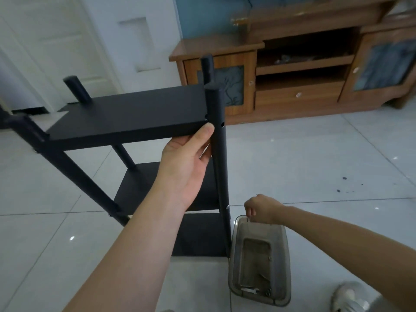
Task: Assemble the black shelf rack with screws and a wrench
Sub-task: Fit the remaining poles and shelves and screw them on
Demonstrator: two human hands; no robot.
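Two bare hands are at work over a pale tiled floor (315, 154). The black shelf rack (126, 115) stands upright on the floor in the left middle of the view, just beside the person. It has four round posts and three flat boards, one above the other.

The left hand (186, 163) grips the top board at its near right corner. The thumb lies on the board's front edge, touching the near right post (219, 154), and the fingers curl underneath, mostly hidden. An open screw hole (222, 124) shows in that post at the level of the top board. Lower down the same post, at the level of the middle board (139, 188), a small bright screw head (227, 207) shows.

The right hand (262, 209) hangs above the far end of a clear plastic tray (285, 255). Its fingers are curled close together and pinch a thin piece (247, 220) that points down toward the tray. It is too small to say whether it is a screw.

The tray rests on the floor, touching or just beside the foot of the near right post. At its near end lie a small silver wrench (248, 290) and a few dark screws (267, 293).

A brown wooden cabinet (299, 95) stands against the far wall, and a white door (56, 41) is at the far left. A light shoe (349, 296) shows at the lower right corner.
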